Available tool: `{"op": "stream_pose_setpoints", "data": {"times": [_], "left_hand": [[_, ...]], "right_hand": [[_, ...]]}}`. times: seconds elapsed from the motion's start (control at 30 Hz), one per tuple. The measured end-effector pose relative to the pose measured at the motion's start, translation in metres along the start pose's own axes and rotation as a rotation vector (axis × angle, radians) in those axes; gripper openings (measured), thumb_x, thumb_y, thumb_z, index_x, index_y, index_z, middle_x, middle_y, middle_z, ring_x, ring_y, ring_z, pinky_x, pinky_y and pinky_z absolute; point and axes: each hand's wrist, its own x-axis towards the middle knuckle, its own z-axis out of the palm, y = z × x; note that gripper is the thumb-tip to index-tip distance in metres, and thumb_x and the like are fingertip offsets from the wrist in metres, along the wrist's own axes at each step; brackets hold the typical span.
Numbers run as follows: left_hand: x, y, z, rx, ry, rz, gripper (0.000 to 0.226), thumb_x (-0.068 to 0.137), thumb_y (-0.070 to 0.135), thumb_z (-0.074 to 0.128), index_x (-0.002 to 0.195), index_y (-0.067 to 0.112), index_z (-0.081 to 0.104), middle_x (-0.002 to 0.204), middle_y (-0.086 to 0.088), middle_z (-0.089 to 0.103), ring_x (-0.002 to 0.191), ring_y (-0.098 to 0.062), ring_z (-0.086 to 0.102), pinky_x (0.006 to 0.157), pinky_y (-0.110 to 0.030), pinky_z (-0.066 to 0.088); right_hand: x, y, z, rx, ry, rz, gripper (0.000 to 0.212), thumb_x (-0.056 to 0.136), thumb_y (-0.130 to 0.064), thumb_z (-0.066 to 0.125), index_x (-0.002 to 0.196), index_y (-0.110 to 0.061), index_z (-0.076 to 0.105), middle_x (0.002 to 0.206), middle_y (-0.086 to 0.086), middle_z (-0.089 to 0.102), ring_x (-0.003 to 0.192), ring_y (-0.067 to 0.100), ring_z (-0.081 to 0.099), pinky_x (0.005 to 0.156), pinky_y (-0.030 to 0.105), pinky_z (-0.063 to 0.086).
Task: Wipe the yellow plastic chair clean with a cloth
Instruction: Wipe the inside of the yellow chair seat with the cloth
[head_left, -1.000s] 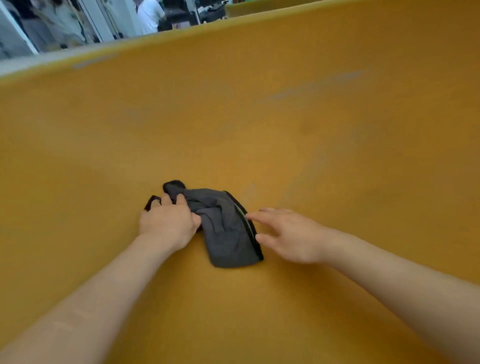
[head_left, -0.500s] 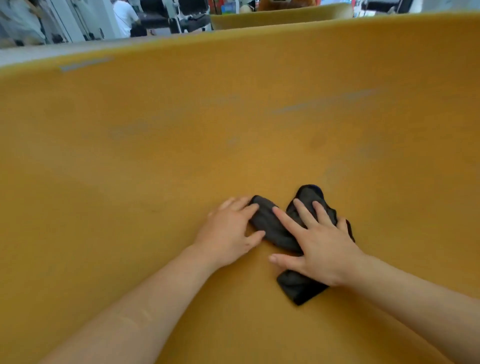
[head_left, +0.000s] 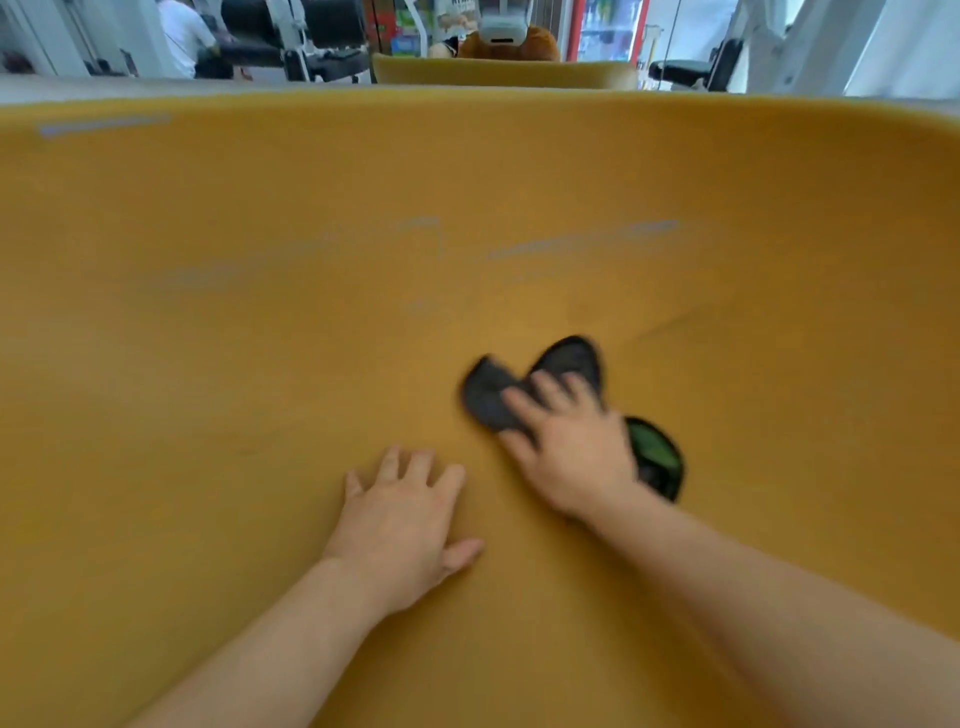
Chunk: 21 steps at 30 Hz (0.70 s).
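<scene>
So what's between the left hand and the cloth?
Just bare yellow chair, seen in the head view. The left hand lies apart from the cloth, which the right hand presses.

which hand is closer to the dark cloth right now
Right. The right hand presses on top of the cloth, fingers spread over it. The left hand lies flat on the yellow chair, apart from the cloth and nearer the person.

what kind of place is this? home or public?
Probably a public indoor seating area beside a shop, not a home: a second yellow chair in the background, what looks like a red-framed display fridge, and black padded seats.
</scene>
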Motion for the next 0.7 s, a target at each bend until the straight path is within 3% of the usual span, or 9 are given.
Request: {"op": "stream_pose_setpoints", "data": {"times": [0.07,0.17,0.3,0.4,0.5,0.57,0.63,0.7], "left_hand": [[-0.003,-0.001,-0.002,-0.034,0.076,-0.023,0.063,0.083,0.071,0.046,0.129,0.032,0.029,0.139,0.001,0.033,0.132,-0.024,0.031,0.103,-0.052,0.037],[-0.004,0.001,-0.002,-0.030,0.052,-0.025,0.061,0.085,0.071,0.042,0.134,0.037,0.029,0.143,0.002,0.029,0.134,-0.024,0.029,0.105,-0.052,0.035],[-0.002,0.003,-0.005,-0.017,-0.036,-0.038,0.064,0.088,0.067,0.041,0.143,0.039,0.025,0.152,-0.001,0.022,0.142,-0.027,0.018,0.108,-0.058,0.031],[-0.001,0.003,-0.008,-0.078,-0.035,-0.030,0.066,0.087,0.065,0.048,0.142,0.039,0.023,0.149,-0.001,0.023,0.140,-0.027,0.022,0.106,-0.056,0.034],[-0.007,-0.005,-0.014,-0.246,0.086,-0.059,0.062,0.087,0.044,0.056,0.139,0.031,0.025,0.140,-0.001,0.030,0.128,-0.025,0.036,0.101,-0.037,0.039],[-0.019,-0.021,-0.022,-0.204,0.190,-0.122,0.046,0.086,0.020,0.051,0.128,0.021,0.033,0.125,-0.002,0.036,0.117,-0.024,0.041,0.088,-0.028,0.039],[-0.039,-0.039,-0.035,-0.016,0.192,-0.204,0.030,0.085,0.012,0.048,0.112,0.021,0.037,0.109,-0.001,0.038,0.111,-0.023,0.041,0.078,-0.028,0.035],[-0.055,-0.048,-0.047,0.167,0.180,-0.215,0.020,0.088,0.015,0.046,0.105,0.025,0.041,0.102,-0.001,0.035,0.111,-0.023,0.039,0.076,-0.031,0.031]], "right_hand": [[-0.012,-0.035,0.009,0.080,-0.138,-0.238,0.051,0.098,-0.059,0.027,0.148,-0.047,0.023,0.162,-0.012,0.013,0.150,0.020,0.005,0.114,0.052,0.021],[0.001,0.016,-0.008,-0.074,-0.113,-0.401,0.047,0.098,-0.057,0.033,0.145,-0.051,0.030,0.160,-0.016,0.020,0.149,0.014,0.012,0.113,0.050,0.020],[0.024,0.118,-0.040,-0.177,0.074,0.092,0.045,0.096,-0.053,0.037,0.141,-0.048,0.040,0.158,-0.011,0.027,0.148,0.018,0.015,0.112,0.053,0.023],[0.021,0.069,-0.024,0.109,0.108,0.260,0.046,0.097,-0.050,0.037,0.143,-0.041,0.040,0.160,-0.006,0.024,0.148,0.022,0.010,0.114,0.054,0.021],[-0.004,-0.039,0.003,0.276,-0.052,-0.035,0.048,0.098,-0.051,0.031,0.145,-0.042,0.033,0.161,-0.012,0.017,0.149,0.018,0.006,0.115,0.053,0.021],[-0.016,-0.095,0.006,0.477,-0.223,-0.255,0.044,0.100,-0.046,0.031,0.142,-0.040,0.042,0.159,-0.018,0.021,0.149,0.012,0.006,0.116,0.053,0.015],[-0.014,-0.120,-0.002,0.811,-0.435,-0.309,0.033,0.095,-0.035,0.044,0.120,-0.038,0.065,0.148,-0.019,0.041,0.144,0.007,0.022,0.117,0.046,0.020],[-0.006,-0.116,-0.015,1.220,-0.621,-0.218,0.032,0.087,-0.016,0.052,0.097,-0.035,0.075,0.130,-0.019,0.058,0.131,0.002,0.042,0.112,0.032,0.032]]}}
